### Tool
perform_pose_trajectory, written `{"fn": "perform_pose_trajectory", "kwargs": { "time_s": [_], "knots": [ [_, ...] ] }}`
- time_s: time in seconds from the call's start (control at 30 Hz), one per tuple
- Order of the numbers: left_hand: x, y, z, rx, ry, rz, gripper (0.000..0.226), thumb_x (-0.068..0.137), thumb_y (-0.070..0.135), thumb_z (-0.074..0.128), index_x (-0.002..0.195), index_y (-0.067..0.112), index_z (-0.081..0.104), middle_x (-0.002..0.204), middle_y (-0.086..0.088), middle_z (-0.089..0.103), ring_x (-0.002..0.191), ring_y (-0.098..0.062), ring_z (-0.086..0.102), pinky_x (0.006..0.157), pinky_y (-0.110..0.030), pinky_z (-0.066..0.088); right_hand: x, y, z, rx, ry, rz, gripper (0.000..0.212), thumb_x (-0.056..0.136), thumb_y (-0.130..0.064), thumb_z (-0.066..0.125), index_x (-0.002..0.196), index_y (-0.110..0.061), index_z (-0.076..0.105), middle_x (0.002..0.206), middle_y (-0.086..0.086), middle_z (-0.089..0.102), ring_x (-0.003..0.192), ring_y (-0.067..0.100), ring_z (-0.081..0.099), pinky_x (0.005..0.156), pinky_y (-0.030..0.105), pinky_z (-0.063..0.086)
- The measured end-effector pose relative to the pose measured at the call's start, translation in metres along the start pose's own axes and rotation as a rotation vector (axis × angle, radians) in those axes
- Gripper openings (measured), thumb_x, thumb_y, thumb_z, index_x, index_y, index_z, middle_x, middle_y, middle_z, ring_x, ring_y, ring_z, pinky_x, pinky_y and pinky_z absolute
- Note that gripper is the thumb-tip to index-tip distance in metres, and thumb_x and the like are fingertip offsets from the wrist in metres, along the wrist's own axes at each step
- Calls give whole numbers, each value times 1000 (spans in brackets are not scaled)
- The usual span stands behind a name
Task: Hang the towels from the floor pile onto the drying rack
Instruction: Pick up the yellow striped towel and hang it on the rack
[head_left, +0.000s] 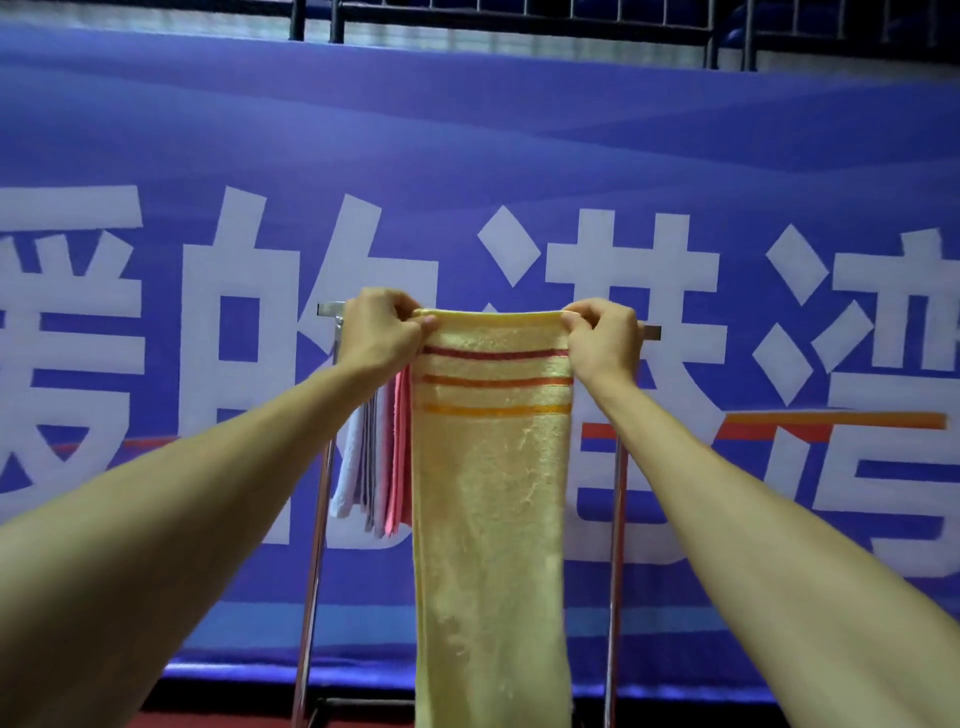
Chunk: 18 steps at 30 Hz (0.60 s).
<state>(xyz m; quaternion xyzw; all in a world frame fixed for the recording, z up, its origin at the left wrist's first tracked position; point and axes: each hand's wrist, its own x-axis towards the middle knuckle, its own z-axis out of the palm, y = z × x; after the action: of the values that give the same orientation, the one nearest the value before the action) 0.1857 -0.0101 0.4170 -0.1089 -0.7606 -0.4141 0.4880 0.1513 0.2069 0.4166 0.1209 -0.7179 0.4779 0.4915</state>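
Behind everything stretched one blue banner (467, 156), smooth and slightly glossy, printed with large white block characters and a thin orange and red band low on its right side. One black metal railing (519, 15) of bars and wire mesh ran along above it, and a strip of red floor (156, 719) showed at the bottom. One rack (318, 519) of shiny metal tubing stood in front of the banner, with two slim uprights and one flat top bar whose two ends stuck out on either side. One yellow towel (491, 519), long, narrow and nubbly like terry cloth, hung draped over that top bar between the uprights, carrying three thin woven stripes near its top: one red, one orange, one amber. The left hand (382, 332) pinched the towel's folded top edge at its left corner, fingers curled over the bar, and the right hand (602, 338) pinched the right corner the same way. Just left of the yellow towel, touching it, hung a bunch of towels (400, 457) in white, grey and pink, pressed so close together that their number could not be told.
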Motion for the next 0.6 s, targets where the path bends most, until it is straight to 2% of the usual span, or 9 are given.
{"fn": "perform_pose_trajectory", "kwargs": {
  "time_s": [0.13,0.23,0.3,0.37,0.47,0.53,0.6],
  "knots": [
    [0,-3,-1,44,-4,87,15,85,17,72,95,7,73,83,-7,70,77,-20,66,73,-36,58,-2,7,-3,-17,55,-46,12,93,-18,61,89,-16,72,83,-3,66,83,13,60,62,22,44],
    [-5,-4,6,148,86,94,12,85,15,69,93,7,74,85,-7,71,74,-17,61,66,-25,46,-7,10,0,-86,55,-33,13,91,-22,63,91,-16,75,89,0,72,85,16,62,67,27,47],
    [-7,-14,12,154,150,59,11,84,15,67,90,8,73,85,-7,71,76,-20,63,67,-28,49,-9,12,3,-125,36,-39,13,91,-24,63,90,-18,75,91,1,72,87,17,62,71,31,50],
    [-8,-27,16,171,126,8,12,82,20,68,88,10,73,85,-7,70,78,-23,64,69,-33,52,-6,13,5,-164,-11,-47,13,89,-24,62,85,-21,74,91,2,72,93,23,64,78,39,54],
    [-12,-32,15,198,42,-33,15,84,22,69,89,9,72,83,-7,67,78,-22,62,65,-28,44,-5,13,4,-202,-82,-47,17,87,-23,62,71,-27,65,87,3,71,95,26,63,80,44,55],
    [-13,-31,12,148,16,-9,11,84,20,70,88,9,71,85,-6,66,77,-19,60,66,-27,43,-7,15,1,-216,-91,-75,17,88,-24,61,72,-29,60,85,2,70,93,27,62,79,43,54],
    [-14,-32,9,115,-3,16,9,84,18,72,87,10,70,87,-6,66,77,-18,60,67,-28,47,-9,18,-2,-221,-101,-101,12,89,-25,61,77,-26,63,86,2,70,91,27,61,81,43,52]
  ]
}}
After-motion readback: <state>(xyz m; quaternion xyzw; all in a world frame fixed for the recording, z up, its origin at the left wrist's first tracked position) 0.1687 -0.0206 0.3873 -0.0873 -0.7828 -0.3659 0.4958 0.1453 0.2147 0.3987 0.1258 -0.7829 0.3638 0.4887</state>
